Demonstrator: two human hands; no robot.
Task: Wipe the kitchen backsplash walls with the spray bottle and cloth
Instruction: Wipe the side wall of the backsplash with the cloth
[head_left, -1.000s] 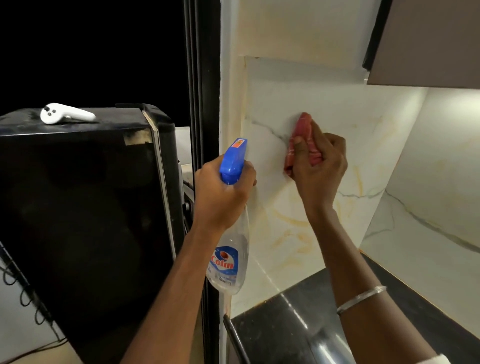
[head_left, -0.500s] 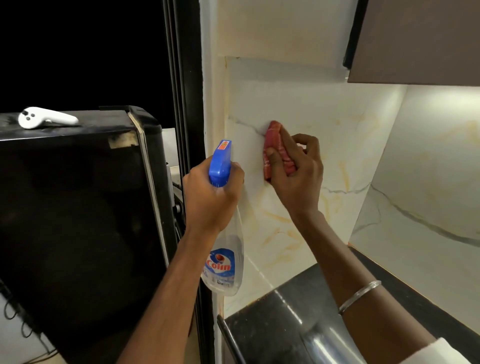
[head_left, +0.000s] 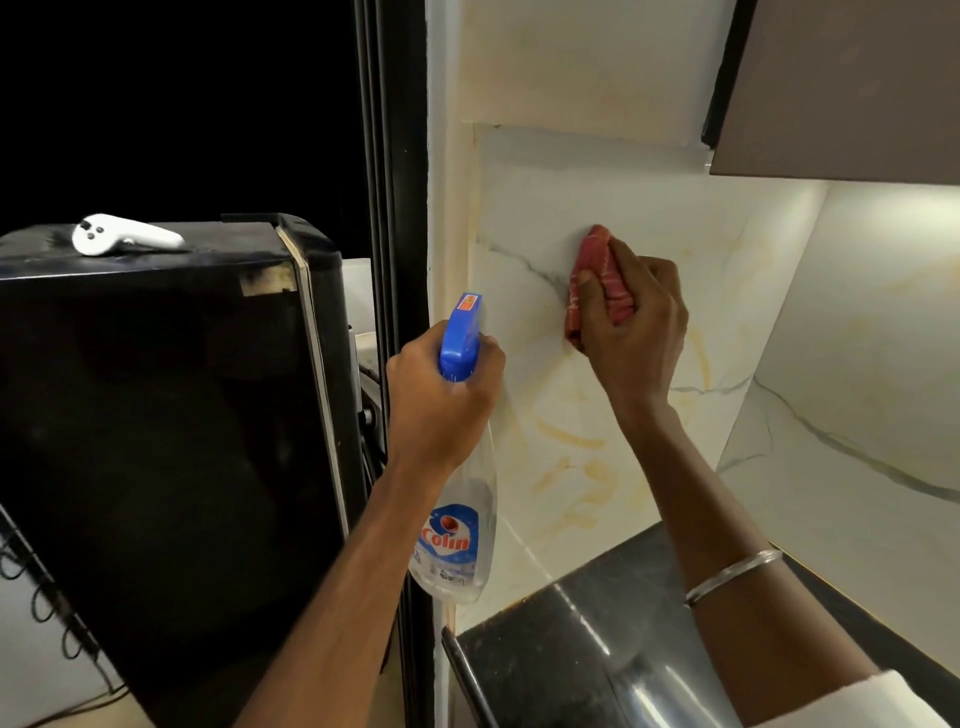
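While the right hand (head_left: 639, 332) presses the red cloth (head_left: 597, 280) flat to the marble backsplash (head_left: 571, 208), its fingers are curled round the wad, thumb on the near side; against the frame half a second back the cloth sits a little higher and further right on the tile, at the end of the grey vein (head_left: 524, 265), much where it was a second ago. The left hand (head_left: 441, 405) grips the neck of the Colin spray bottle (head_left: 457, 519), fingers wrapped under the blue trigger head, nozzle aimed at the wall; the bottle hangs clear of the tile, just left of the cloth, and has barely shifted. A silver bangle (head_left: 732, 571) rides the right forearm above the black countertop (head_left: 545, 665). At left a white controller (head_left: 124, 240) lies on top of a black appliance (head_left: 156, 415), possibly a small fridge, though the dim light leaves that unsure; both have slid rightward in view since half a second ago.
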